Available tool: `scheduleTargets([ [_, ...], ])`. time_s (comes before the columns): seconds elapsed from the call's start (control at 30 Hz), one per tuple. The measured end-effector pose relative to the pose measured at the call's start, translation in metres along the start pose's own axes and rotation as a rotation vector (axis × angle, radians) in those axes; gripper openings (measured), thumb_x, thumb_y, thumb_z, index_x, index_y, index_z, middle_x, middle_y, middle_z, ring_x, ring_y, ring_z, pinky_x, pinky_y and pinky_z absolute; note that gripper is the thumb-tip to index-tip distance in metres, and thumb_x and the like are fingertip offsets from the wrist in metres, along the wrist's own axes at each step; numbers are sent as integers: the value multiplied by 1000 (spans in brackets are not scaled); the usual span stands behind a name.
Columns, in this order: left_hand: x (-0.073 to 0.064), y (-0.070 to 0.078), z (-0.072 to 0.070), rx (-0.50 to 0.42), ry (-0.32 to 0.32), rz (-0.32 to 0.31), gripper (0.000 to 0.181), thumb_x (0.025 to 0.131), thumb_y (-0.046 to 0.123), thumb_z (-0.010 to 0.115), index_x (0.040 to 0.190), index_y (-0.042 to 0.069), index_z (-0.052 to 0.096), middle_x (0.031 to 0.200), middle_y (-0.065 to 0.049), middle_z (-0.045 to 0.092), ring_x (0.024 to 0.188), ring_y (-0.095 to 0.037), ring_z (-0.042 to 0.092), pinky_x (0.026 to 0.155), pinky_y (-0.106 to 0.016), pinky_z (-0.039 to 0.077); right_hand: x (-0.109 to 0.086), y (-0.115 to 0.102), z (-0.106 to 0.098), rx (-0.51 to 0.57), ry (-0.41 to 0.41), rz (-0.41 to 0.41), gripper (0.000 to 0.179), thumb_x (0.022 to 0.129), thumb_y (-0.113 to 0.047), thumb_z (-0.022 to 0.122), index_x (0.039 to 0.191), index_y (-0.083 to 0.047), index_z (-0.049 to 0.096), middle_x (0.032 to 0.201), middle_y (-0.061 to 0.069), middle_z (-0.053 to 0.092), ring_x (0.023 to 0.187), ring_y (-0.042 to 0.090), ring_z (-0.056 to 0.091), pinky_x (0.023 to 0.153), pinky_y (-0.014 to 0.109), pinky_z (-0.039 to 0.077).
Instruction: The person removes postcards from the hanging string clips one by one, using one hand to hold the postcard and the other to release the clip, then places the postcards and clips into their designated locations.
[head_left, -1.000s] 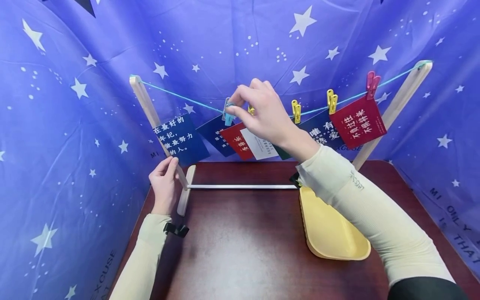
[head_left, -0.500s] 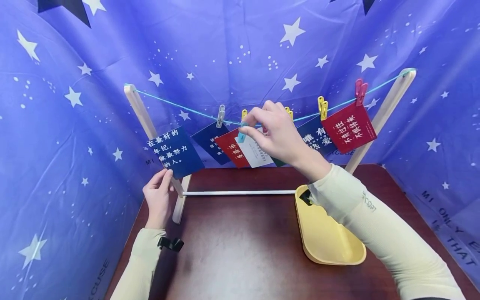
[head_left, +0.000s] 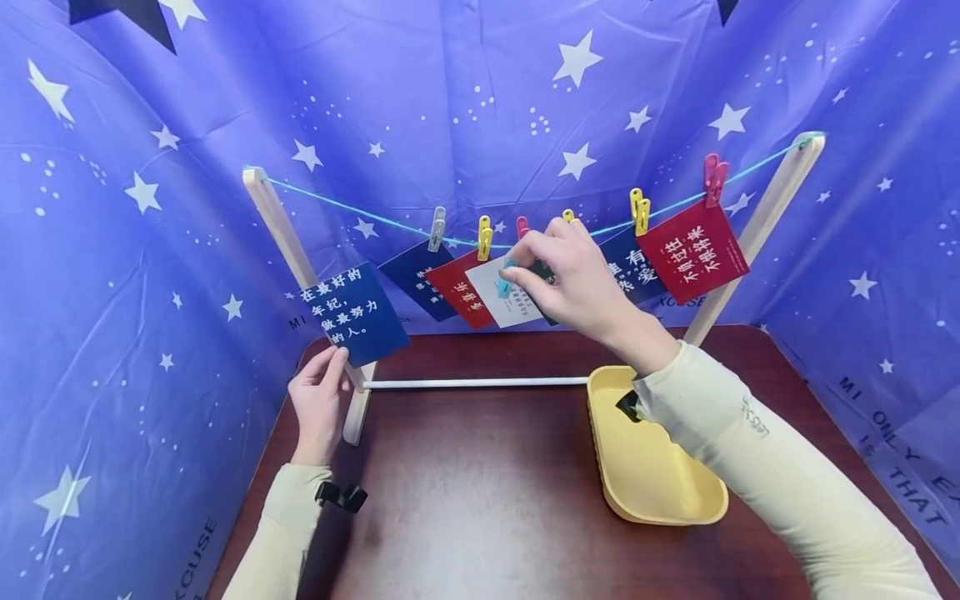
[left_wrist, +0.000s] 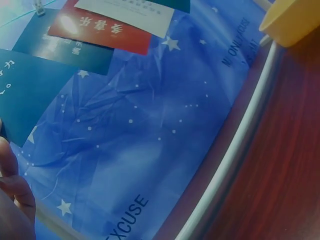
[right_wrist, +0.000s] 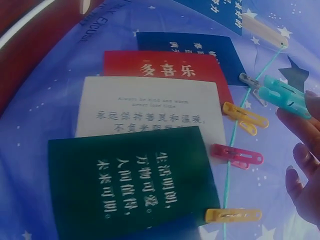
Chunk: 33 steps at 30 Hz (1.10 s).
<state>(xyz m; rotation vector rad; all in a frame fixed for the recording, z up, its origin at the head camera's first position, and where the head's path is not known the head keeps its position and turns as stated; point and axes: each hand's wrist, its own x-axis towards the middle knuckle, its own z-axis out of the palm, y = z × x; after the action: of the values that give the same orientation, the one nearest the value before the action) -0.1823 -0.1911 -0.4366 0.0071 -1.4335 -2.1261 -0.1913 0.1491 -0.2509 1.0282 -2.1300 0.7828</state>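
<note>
My left hand (head_left: 318, 404) pinches the lower corner of a dark blue card (head_left: 360, 312) with white writing, held up before the left wooden post. A turquoise clothespin (head_left: 506, 279) sits between the thumb and fingers of my right hand (head_left: 577, 292), in front of the hanging white card (head_left: 491, 292). In the right wrist view the clothespin (right_wrist: 285, 97) points toward the cord (right_wrist: 231, 132), near the grey clothespin (right_wrist: 250, 81). That grey clothespin grips another blue card (right_wrist: 192, 47) on the cord. Part of my left hand (left_wrist: 15, 192) shows at the left wrist view's edge.
Yellow and pink clothespins hold a red card (head_left: 457, 287), a green card (right_wrist: 130, 185) and others along the cord. Wooden posts (head_left: 277, 221) and a white rod (head_left: 472, 383) form the stand. A yellow bin (head_left: 660, 467) stands on the dark red table (head_left: 465, 483), below my right forearm.
My right hand has moved right and down with the turquoise clothespin, away from the grey clothespin on the cord. My left hand still holds the blue card at the left; the head view has shifted slightly.
</note>
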Motion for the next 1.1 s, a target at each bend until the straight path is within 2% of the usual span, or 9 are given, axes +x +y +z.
scheduleTargets([
  [0.23,-9,-3,-2,41,-16,-55,23,94,-8,70,90,11,82,69,5,69,48,-5,49,47,-15,41,-17,4,1,-30,-26,19,13,89,-9,81,95,-5,71,81,6,68,73,17,40,78,42,33],
  [0.47,-20,-9,-6,96,-23,-60,20,91,-8,74,89,10,82,63,5,65,46,-3,45,46,-15,38,-30,3,0,-71,-49,32,14,88,-9,82,95,-6,71,82,6,68,74,17,41,75,42,34],
  [0.8,-37,-12,2,103,-113,-113,27,90,-10,74,87,15,83,61,7,65,45,0,39,44,-14,29,-45,5,-8,-107,-87,103,17,86,-7,83,100,-6,74,85,7,66,76,18,41,72,39,32],
  [0.97,-44,-14,5,129,-141,-126,31,89,-11,75,86,19,83,63,8,68,48,0,46,46,-14,34,-51,8,-11,-119,-97,108,20,85,-8,84,102,-6,73,86,7,67,75,17,40,72,37,32],
  [1.1,-49,-16,7,161,-170,-98,21,89,-10,75,91,9,84,76,7,76,63,1,63,57,-14,47,-58,10,-12,-122,-94,99,22,84,-9,86,102,-5,74,87,7,66,75,17,40,73,37,32],
])
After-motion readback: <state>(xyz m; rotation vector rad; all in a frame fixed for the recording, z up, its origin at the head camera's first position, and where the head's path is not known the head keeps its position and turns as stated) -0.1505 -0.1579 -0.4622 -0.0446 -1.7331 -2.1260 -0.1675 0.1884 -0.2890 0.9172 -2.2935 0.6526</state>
